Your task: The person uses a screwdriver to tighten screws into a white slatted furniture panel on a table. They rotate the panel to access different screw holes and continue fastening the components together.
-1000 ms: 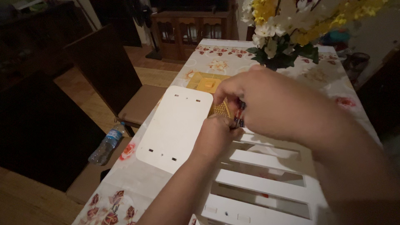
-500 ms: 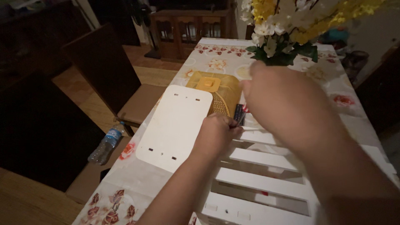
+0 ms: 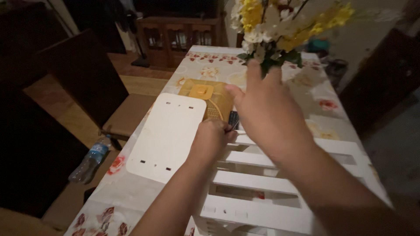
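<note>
A dim room holds a long surface (image 3: 131,192) covered with a pale cloth printed with red flowers, seen from above by the person working at it. At the far end stands a dark wooden cabinet (image 3: 175,37) with glass doors, its contents too dark to make out. A bunch of yellow and white flowers (image 3: 280,30) rises at the top of the view, its upper part cut off by the frame and its base hidden behind the right hand. A dark chair (image 3: 94,94) stands at the left edge of the surface, and a clear plastic bottle (image 3: 89,159) lies on the floor beside it. On the cloth lies a flat white panel (image 3: 168,135) with rounded corners and small slots. Just beyond it sits a yellow woven box (image 3: 208,98) with a lid, partly hidden by the panel and the hands. To the right, a white slatted frame (image 3: 258,183) lies on the surface, its lower end cut off by the frame edge. The left hand (image 3: 212,140) rests at the near corner of the slatted frame, fingers curled together and pinching a small dark object (image 3: 234,119) that is mostly hidden; what it is cannot be told. The right hand (image 3: 267,116) hovers above the slatted frame with fingers spread and empty, its back to the camera, blocking whatever lies under it. Both forearms run out of the bottom of the view.
</note>
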